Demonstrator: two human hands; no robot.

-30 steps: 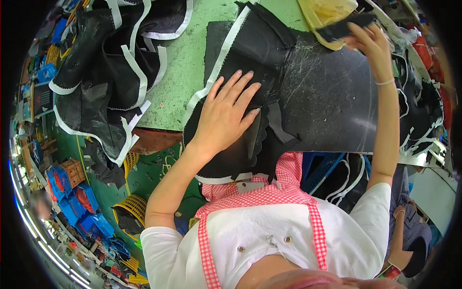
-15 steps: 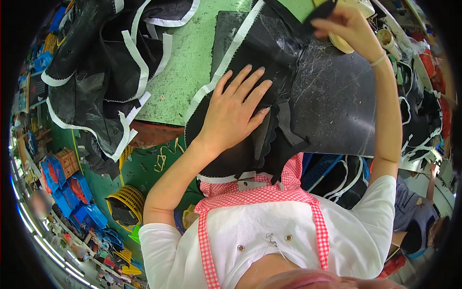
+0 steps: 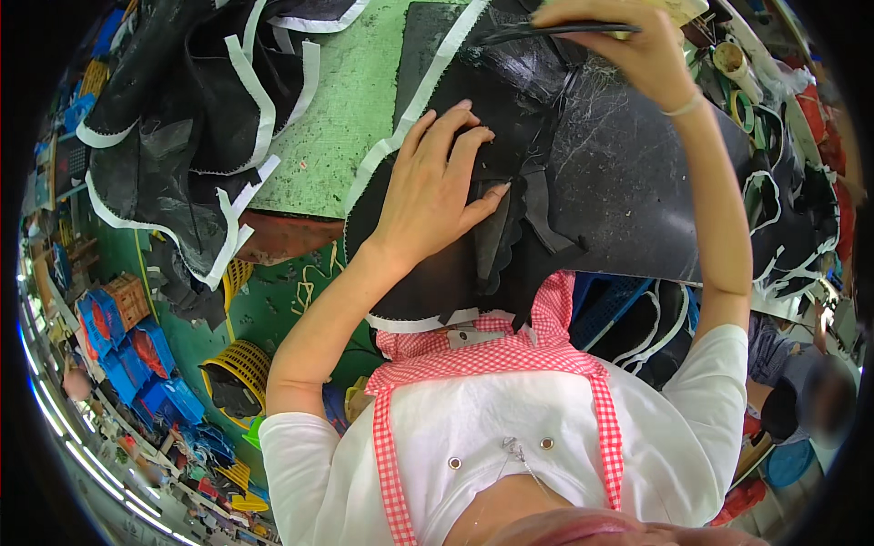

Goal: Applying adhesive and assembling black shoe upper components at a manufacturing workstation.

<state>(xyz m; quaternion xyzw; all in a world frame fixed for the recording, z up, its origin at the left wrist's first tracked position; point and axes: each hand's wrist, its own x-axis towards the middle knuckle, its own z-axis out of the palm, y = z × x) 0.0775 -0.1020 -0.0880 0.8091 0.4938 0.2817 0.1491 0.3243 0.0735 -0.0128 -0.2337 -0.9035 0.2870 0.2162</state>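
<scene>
Weight should be slight in the black panel [image 3: 410,282], which lies partly on the dark board [image 3: 637,182] atop the green tabletop [image 3: 314,164]; we expect it to be soft and apt to crease, best gripped along its white edging [image 3: 366,173]. Our left hand [image 3: 423,191] rests on it, fingers loosely spread, while our right hand [image 3: 628,45] pinches a thin dark pad [image 3: 519,34] over the panel's far part, probably light and bendable; whether the two touch, we cannot tell.
</scene>
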